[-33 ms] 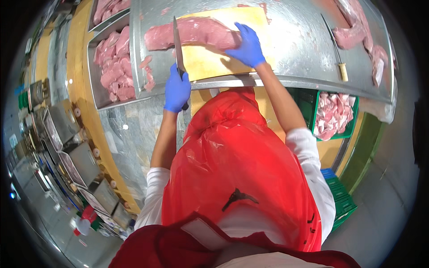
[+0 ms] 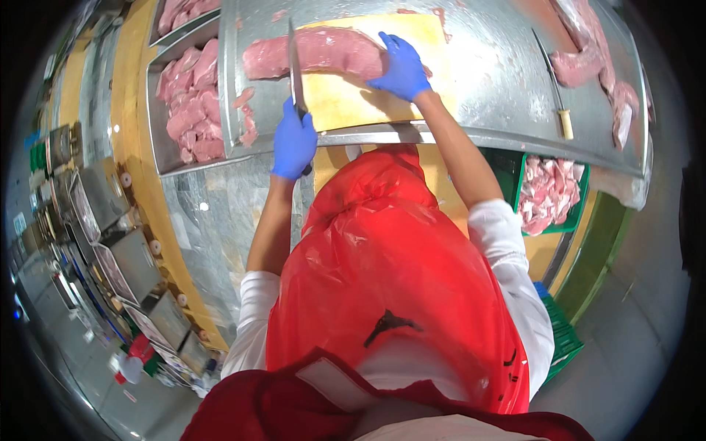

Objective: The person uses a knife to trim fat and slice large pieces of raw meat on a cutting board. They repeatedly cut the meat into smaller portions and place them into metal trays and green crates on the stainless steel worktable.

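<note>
Long pink meat piece [image 2: 331, 53]: lies mostly on yellow cutting board [image 2: 346, 105], left end past it over steel desk [image 2: 485, 88]. Knife [image 2: 296, 70]: crosses near left end; contact unclear. Left grip [image 2: 294, 143]: closed round handle. Right grip [image 2: 402, 70]: spread over right end. Best with blade square, strokes long, steadying pressure light.

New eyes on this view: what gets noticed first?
The bright red apron fills the centre. Above it, the blue-gloved left hand holds a long knife across the pink meat, and the right hand rests near the meat's right end.
</note>
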The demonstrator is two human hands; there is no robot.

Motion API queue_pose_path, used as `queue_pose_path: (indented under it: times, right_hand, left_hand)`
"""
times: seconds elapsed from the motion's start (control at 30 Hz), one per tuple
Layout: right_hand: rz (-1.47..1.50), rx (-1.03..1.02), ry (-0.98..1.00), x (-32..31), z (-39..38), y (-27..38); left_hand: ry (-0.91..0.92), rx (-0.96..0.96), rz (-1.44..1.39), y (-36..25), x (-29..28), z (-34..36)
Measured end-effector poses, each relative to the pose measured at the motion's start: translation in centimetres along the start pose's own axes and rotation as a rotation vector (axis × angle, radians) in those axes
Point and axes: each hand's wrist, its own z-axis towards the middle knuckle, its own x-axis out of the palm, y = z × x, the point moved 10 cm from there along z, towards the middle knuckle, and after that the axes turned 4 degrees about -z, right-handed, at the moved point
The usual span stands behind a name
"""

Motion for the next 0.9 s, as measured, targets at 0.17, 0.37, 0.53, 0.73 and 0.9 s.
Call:
queue_pose_path:
  times: [0.17,0.37,0.53,0.73,0.9]
  right_hand:
    - [-0.156,0.281,0.524,5.6,2.2,0.9]
    - [-0.187,0.333,0.514,4.2,1.6,0.3]
    - [-0.114,0.342,0.501,5.7,2.0,0.6]
    - [0.015,0.363,0.67,5.4,2.4,-2.0]
    - [0.188,0.334,0.597,8.0,4.7,-9.0]
  left_hand:
    - [-0.094,0.093,0.207,-1.2,0.6,5.2]
    - [-0.008,0.005,0.29,-0.6,4.7,13.7]
    - [0.03,-0.006,0.35,5.3,4.9,4.4]
    - [0.04,-0.008,0.352,4.3,8.3,11.2]
    - [0.078,-0.078,0.333,6.6,7.9,-0.3]
